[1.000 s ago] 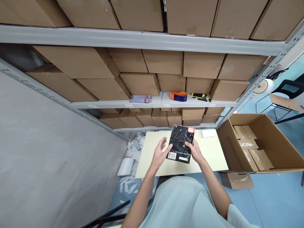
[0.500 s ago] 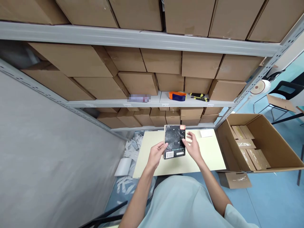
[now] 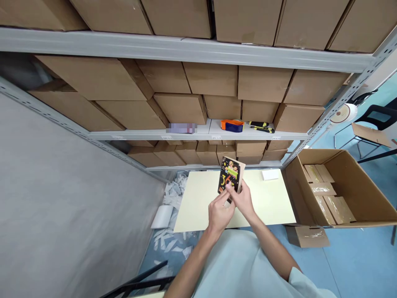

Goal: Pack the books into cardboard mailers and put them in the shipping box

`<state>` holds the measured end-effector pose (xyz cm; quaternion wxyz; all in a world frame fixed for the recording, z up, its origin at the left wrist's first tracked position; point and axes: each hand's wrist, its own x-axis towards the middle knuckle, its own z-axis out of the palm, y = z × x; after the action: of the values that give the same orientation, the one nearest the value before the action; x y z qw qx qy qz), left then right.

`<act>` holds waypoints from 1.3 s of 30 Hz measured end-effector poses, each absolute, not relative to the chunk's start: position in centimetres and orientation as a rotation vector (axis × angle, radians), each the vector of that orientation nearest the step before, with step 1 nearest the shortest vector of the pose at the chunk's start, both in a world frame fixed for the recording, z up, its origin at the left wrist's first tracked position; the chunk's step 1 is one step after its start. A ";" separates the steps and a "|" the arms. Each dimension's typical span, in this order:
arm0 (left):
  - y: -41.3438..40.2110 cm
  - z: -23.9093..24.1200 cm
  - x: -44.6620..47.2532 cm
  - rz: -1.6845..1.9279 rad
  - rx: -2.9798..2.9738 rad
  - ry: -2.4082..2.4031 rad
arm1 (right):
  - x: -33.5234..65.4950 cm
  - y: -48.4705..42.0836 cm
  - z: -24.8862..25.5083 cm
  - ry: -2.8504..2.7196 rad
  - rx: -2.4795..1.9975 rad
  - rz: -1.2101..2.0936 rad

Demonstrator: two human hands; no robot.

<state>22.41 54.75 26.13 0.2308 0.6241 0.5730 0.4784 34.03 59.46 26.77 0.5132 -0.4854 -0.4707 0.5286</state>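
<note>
Head view: left hand [image 3: 221,212] and right hand [image 3: 243,201] grip a tilted book [image 3: 228,170] by its lower end, over the table [image 3: 195,198] below frame centre; held so low, it could tip and slip.

You see through one camera worn on your head, facing forward and down past your shirt [image 3: 248,265] to your left hand [image 3: 219,213] and right hand [image 3: 244,200], fairly near, over the bench [image 3: 195,198], while the shelf rack [image 3: 198,49] spans the upper half and a wall [image 3: 77,198] fills the left side.
</note>
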 end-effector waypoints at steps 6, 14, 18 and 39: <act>56.0 27.1 19.4 1.493 1.356 1.614 | 37.7 60.9 26.7 -0.953 -0.991 1.579; 57.7 27.8 17.3 1.069 0.726 1.058 | 38.4 59.7 27.0 -0.976 -0.981 1.647; 57.4 27.6 18.1 1.095 0.659 1.050 | 38.3 60.1 27.1 -0.982 -0.987 1.658; 54.9 28.2 23.6 1.410 1.320 1.438 | 34.9 59.6 27.0 -1.052 -1.136 1.299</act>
<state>23.63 54.92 28.18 0.3587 0.5118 0.5574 0.5465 34.95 59.56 27.05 0.5312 -0.4763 -0.4410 0.5445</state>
